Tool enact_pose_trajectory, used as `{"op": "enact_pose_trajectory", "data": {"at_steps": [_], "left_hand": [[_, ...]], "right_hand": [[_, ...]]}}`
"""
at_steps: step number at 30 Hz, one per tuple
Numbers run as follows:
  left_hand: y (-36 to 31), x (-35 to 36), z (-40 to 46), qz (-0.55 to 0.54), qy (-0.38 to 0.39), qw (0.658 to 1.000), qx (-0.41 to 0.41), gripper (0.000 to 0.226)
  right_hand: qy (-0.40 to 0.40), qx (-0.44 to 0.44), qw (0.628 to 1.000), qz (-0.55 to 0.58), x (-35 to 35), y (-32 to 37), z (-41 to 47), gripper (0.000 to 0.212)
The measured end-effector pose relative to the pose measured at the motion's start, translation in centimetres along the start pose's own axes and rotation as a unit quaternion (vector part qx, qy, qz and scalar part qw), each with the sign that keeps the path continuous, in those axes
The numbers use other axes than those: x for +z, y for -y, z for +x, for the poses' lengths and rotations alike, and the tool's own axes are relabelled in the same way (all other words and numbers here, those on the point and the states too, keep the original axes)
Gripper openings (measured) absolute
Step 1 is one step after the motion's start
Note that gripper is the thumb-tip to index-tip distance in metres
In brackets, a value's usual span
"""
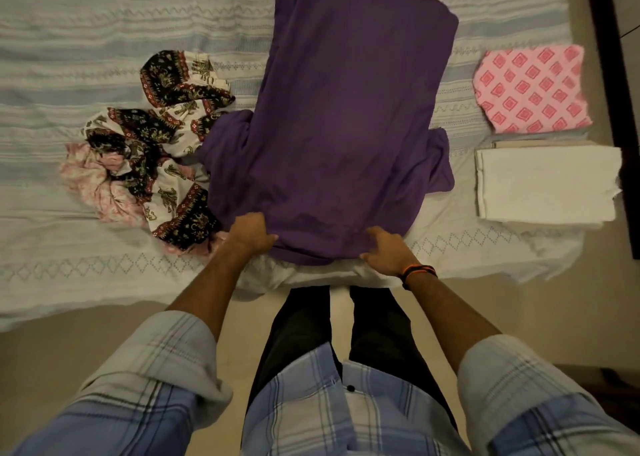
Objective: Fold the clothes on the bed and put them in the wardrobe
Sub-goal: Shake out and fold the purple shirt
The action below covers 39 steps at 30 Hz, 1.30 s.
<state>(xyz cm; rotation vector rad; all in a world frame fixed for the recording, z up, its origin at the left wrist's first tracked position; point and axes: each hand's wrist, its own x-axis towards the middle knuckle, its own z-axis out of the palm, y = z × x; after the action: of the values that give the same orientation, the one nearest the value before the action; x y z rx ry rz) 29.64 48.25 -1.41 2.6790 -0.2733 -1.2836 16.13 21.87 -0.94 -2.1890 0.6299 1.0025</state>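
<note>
**Purple garment laid out for folding**

We have the large purple cloth garment (346, 126) spread flat on the pale striped bed (104, 40), its sleeves tucked in at the sides, likely so it folds evenly. Our left hand (251, 232) and right hand (386, 248) each curl round its near hem, gripping the fabric. A crumpled black-and-white printed pile (156, 137) waits to the left; a folded pink diamond-print cloth (530, 88) and folded white cloth (543, 182) sit apart on the right.

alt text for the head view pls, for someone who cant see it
Both hands, left and right, grip the near edge of a purple garment spread on the bed. Crumpled clothes lie left, two folded pieces right.
</note>
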Motion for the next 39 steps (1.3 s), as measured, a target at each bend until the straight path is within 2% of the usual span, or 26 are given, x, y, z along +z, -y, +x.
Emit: {"op": "enact_pose_trajectory", "data": {"at_steps": [12,17,24,39], "left_hand": [[-11.0,2.7,-7.4,-0.209,-0.059,0.973,-0.073,0.063],[-16.0,6.2,-10.4,-0.327,-0.11,0.933,-0.103,0.059],[-22.4,9.8,-12.8,-0.438,-0.131,0.884,-0.096,0.049],[-30.1,10.7,-7.8,-0.503,-0.104,0.85,-0.116,0.04]], "right_hand": [[-0.028,-0.106,0.993,0.033,-6.9,-3.5,-4.0,0.063],[-0.031,-0.163,0.986,0.017,-9.9,-7.4,-5.7,0.062],[-0.032,-0.182,0.982,0.051,-14.0,-12.9,-7.8,0.057],[-0.014,-0.151,0.988,0.037,-20.1,-16.4,-4.5,0.055]]}}
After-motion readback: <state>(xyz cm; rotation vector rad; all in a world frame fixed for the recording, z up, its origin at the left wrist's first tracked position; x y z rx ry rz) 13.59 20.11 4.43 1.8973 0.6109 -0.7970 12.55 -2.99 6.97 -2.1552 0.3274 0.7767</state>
